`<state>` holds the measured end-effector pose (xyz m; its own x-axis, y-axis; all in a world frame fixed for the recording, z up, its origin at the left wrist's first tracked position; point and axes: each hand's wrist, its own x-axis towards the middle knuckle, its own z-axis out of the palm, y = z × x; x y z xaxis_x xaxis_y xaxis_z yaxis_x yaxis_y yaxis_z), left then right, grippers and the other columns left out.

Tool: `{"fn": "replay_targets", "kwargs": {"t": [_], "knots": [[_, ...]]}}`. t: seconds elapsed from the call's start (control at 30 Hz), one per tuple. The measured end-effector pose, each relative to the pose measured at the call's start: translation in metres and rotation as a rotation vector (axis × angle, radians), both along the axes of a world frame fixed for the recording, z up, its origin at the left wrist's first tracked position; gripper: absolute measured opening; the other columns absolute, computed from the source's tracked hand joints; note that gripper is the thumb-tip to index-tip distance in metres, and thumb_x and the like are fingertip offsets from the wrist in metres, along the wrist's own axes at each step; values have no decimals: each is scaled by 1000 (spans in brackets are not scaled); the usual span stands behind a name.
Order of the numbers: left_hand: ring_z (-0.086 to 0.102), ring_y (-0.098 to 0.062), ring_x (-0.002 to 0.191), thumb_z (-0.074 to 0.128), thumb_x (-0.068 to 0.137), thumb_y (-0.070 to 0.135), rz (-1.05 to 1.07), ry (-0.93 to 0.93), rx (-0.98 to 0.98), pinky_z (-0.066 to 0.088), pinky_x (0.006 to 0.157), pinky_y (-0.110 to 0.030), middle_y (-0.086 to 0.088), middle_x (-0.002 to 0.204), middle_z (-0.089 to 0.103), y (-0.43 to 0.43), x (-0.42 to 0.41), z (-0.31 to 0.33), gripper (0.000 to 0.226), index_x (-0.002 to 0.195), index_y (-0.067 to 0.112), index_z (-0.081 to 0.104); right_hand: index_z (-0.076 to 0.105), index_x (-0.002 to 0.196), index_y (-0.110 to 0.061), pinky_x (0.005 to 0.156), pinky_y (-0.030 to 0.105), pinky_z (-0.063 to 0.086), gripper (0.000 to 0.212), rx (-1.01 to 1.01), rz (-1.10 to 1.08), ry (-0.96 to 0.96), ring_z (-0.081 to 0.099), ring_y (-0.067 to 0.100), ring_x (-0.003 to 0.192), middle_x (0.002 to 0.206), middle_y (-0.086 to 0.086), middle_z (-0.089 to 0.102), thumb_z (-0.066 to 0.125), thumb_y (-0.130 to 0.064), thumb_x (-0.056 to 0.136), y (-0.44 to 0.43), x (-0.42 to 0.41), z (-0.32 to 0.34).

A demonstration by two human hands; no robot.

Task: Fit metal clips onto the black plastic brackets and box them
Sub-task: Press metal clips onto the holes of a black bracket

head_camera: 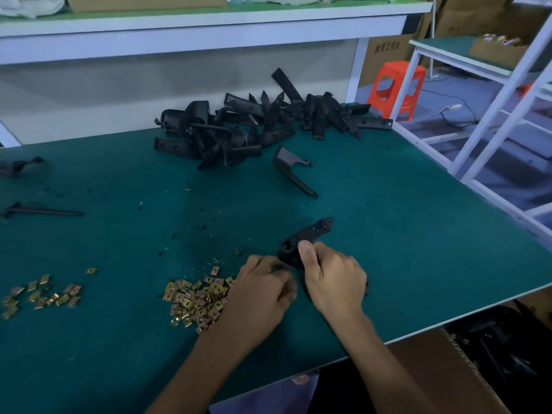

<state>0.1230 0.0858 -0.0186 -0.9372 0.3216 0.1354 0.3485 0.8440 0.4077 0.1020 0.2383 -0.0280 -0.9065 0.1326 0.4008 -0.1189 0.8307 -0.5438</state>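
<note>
Two hands, head view: both work at the lower centre of the frame, over the near part of the dark green table top (418, 234).
Right hand (331, 279): fingers are curled round a black plastic bracket (310, 234), the thumb pressed on its upper face. The bracket's flat, holed end points up and right.
Left hand (263, 291): fingers are curled tight, tips at the bracket's lower end, beside the right hand. Whether they pinch a clip cannot be told.
Clip heap: brass-coloured square metal clips (195, 300) lie piled just left of the left hand.
Second clip group: a smaller scatter of clips (44, 294) lies at the lower left edge.
Bracket pile: a tangled heap of black brackets (254, 127) sits at upper centre, by the table's far edge.
Lone bracket: a single black bracket (291, 168) lies between heap and hands.
Box: a brown cardboard box (433, 369) stands at lower right, below the table edge, with dark parts inside.
Stool: an orange plastic stool (397, 88) stands on the floor at upper right.
</note>
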Motion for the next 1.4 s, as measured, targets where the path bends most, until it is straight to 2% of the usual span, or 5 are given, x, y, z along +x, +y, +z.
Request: {"fn": "replay_targets", "kwargs": {"t": [0.43, 0.67, 1.03, 1.2, 1.4], "knots": [[36, -16, 115, 54, 99, 42, -4, -12, -13, 34, 104, -30, 7, 123, 52, 0, -5, -2, 30, 125, 32, 65, 33, 59, -28, 59, 27, 27, 65, 12, -45, 78, 34, 14, 44, 47, -12, 29, 11, -74, 98, 0, 0, 0], [34, -12, 109, 60, 95, 40, 0, -35, 49, 33, 97, -22, 12, 114, 51, -3, -4, -4, 16, 104, 29, 67, 32, 58, -28, 57, 26, 22, 65, 20, -50, 66, 33, 14, 43, 45, -11, 26, 9, -74, 98, 1, 1, -1], [31, -8, 107, 63, 94, 42, 3, -122, 70, 29, 94, -21, 16, 110, 46, -6, -6, -1, 14, 105, 33, 62, 29, 58, -31, 56, 26, 20, 62, 17, -28, 73, 34, 14, 42, 44, -12, 24, 10, -75, 97, 1, 2, -2], [51, 3, 93, 68, 93, 36, 145, -179, 261, 37, 71, -9, 22, 94, 57, -16, -6, 8, 18, 87, 42, 52, 31, 58, -28, 57, 27, 23, 66, 23, -19, 74, 38, 15, 42, 45, -10, 30, 7, -77, 96, 1, 1, -4], [65, 5, 82, 68, 95, 29, 245, -248, 682, 46, 69, -7, 20, 89, 72, -36, -9, 25, 10, 92, 38, 72, 39, 60, -26, 56, 30, 37, 69, 62, 62, 96, 42, 17, 45, 48, -9, 41, 8, -76, 97, 1, -1, -8]]}}
